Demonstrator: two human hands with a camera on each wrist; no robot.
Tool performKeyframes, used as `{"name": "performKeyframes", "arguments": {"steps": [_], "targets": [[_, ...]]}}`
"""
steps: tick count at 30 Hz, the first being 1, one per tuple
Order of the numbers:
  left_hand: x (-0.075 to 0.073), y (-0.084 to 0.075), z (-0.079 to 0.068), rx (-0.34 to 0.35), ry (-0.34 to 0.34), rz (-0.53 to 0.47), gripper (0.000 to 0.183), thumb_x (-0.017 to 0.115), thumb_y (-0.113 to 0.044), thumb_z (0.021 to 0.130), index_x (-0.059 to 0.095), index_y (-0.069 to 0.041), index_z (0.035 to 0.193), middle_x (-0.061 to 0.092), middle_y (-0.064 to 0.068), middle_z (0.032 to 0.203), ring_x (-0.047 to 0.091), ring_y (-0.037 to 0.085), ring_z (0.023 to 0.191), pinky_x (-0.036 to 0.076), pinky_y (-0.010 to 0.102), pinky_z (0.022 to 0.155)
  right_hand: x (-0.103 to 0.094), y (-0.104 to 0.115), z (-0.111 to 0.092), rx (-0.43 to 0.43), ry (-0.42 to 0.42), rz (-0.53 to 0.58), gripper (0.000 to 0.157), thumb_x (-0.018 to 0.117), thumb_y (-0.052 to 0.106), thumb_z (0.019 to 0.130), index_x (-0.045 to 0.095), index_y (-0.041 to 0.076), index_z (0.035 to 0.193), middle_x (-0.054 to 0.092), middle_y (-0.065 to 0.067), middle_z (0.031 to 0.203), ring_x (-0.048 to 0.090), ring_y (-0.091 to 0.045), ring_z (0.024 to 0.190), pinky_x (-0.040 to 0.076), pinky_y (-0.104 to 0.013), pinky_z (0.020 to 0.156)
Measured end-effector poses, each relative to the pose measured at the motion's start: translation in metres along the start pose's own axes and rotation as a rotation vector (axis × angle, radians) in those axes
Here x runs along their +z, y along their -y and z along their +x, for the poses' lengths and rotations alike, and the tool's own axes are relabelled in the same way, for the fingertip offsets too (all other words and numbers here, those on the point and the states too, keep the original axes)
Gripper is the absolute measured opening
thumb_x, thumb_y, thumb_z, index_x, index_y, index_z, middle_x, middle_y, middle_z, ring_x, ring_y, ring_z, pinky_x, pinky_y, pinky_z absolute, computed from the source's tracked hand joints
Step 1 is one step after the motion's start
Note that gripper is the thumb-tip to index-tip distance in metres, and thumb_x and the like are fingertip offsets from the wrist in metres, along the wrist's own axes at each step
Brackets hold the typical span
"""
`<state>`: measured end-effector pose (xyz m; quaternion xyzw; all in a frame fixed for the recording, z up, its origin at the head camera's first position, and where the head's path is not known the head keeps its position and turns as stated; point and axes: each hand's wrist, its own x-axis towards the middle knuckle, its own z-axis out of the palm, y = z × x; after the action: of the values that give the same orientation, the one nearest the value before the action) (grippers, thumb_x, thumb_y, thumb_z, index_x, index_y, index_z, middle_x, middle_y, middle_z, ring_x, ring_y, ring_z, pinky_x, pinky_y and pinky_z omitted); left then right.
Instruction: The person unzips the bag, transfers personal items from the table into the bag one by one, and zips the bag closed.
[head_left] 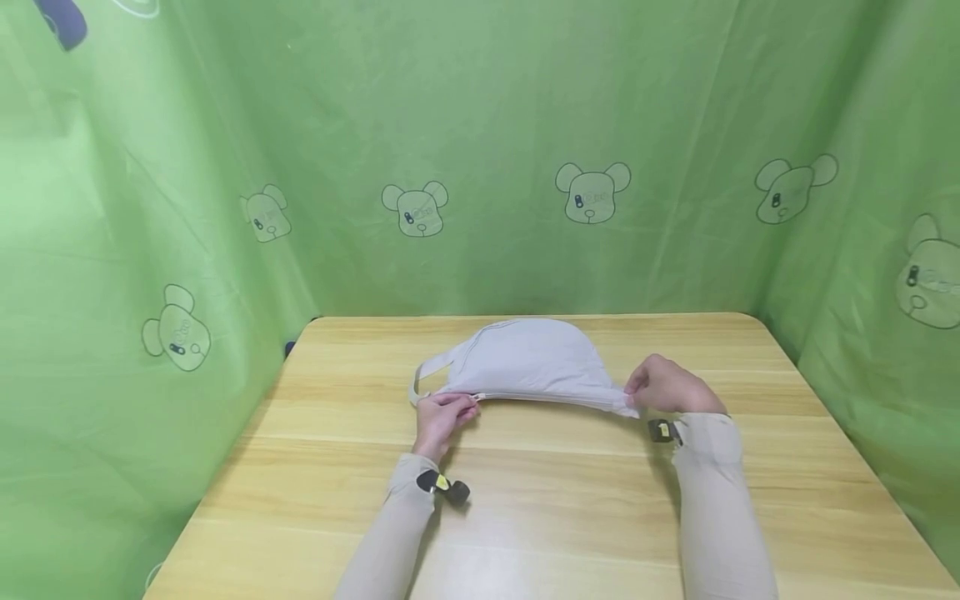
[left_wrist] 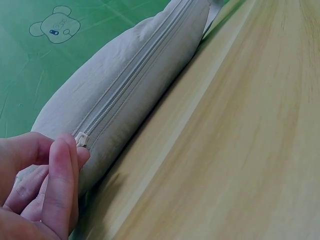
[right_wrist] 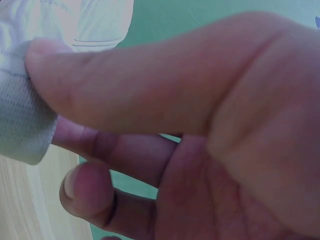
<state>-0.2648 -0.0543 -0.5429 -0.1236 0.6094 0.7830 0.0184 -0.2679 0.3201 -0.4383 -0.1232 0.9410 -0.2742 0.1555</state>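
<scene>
A pale grey-white waist bag (head_left: 532,358) lies on the wooden table, its long zipper (left_wrist: 132,80) along the edge facing me. At the bag's left end my left hand (head_left: 442,419) pinches the zipper pull between thumb and fingers; the slider (left_wrist: 81,139) shows just past the fingertips, with the zipper's teeth meshed beyond it. My right hand (head_left: 671,386) pinches the bag's right end, where a webbing strap end (right_wrist: 25,120) sits between thumb and index finger. A strap loop (head_left: 417,383) curves out at the bag's left side.
The light wooden table (head_left: 555,517) extends on all sides of the bag. Green curtains (head_left: 495,100) with printed bear heads hang behind it and at both sides. A small dark object (head_left: 289,348) shows at the table's left back edge.
</scene>
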Motion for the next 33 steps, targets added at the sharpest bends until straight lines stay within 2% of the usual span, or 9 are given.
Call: {"name": "performKeyframes", "arguments": {"steps": [13,25,33], "targets": [[0.0005,-0.0018,-0.0006,-0.008,0.006,-0.014,0.026,0.074,0.01,0.085,0.07,0.018,0.109,0.079,0.016,0.084,0.075,0.012,0.069,0.065,0.025,0.072,-0.0004,0.0009,-0.0006,-0.002,-0.004,-0.003,0.024,0.073,0.005,0.083,0.075,-0.006,0.104,0.076,-0.025,0.109,0.069,-0.038,0.102,0.058,-0.06,0.092],[0.0011,-0.0021,-0.0003,-0.022,-0.006,-0.016,0.019,0.074,0.011,0.084,0.073,0.014,0.102,0.078,0.011,0.078,0.075,0.012,0.067,0.065,0.023,0.07,-0.0004,0.0002,-0.0016,0.004,0.004,0.012,0.024,0.073,0.005,0.084,0.075,-0.006,0.104,0.076,-0.024,0.108,0.069,-0.036,0.1,0.058,-0.059,0.092],[-0.0001,-0.0005,0.0004,-0.009,-0.005,0.003,0.019,0.075,0.008,0.084,0.073,0.014,0.102,0.079,0.014,0.081,0.075,0.012,0.068,0.065,0.023,0.071,-0.0009,0.0011,-0.0006,-0.011,-0.002,0.003,0.022,0.073,0.006,0.084,0.076,-0.005,0.102,0.077,-0.021,0.105,0.069,-0.032,0.097,0.058,-0.056,0.091]]}}
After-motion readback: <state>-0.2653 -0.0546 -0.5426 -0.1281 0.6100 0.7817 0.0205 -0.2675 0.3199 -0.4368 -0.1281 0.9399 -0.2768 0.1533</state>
